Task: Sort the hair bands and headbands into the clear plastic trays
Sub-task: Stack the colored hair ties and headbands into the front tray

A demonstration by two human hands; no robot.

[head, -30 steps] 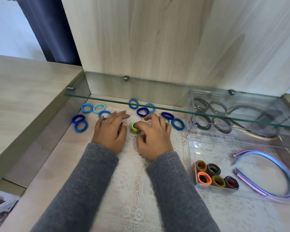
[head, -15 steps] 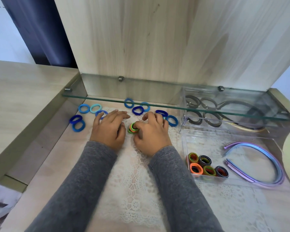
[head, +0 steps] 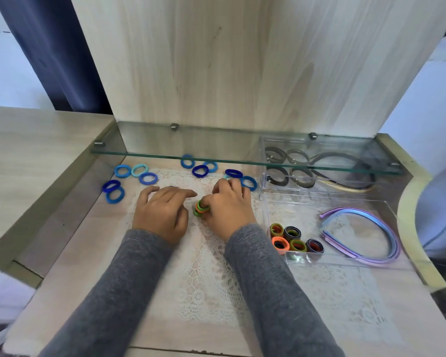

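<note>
Head view: your right hand [head: 229,210] pinched a small stack of green and orange hair bands [head: 200,210] at the middle of the lace mat [head: 211,279], fingers curled round it. Your left hand [head: 162,215] rested just beside it, fingers loosely spread and holding nothing.

The sorting looked partly done. The near clear tray [head: 319,261] to your right already held a cluster of mixed-colour bands [head: 294,240] in its front-left corner and purple headbands [head: 386,233] along its right side, while the far tray [head: 262,186], under the glass shelf [head: 242,162], held dark headbands [head: 345,161].

Left to do, by the look of it — the stack in your hand, not yet in a tray, and ten or so blue hair bands [head: 148,178] lying loose on the worktop [head: 62,266] beyond both hands.
</note>
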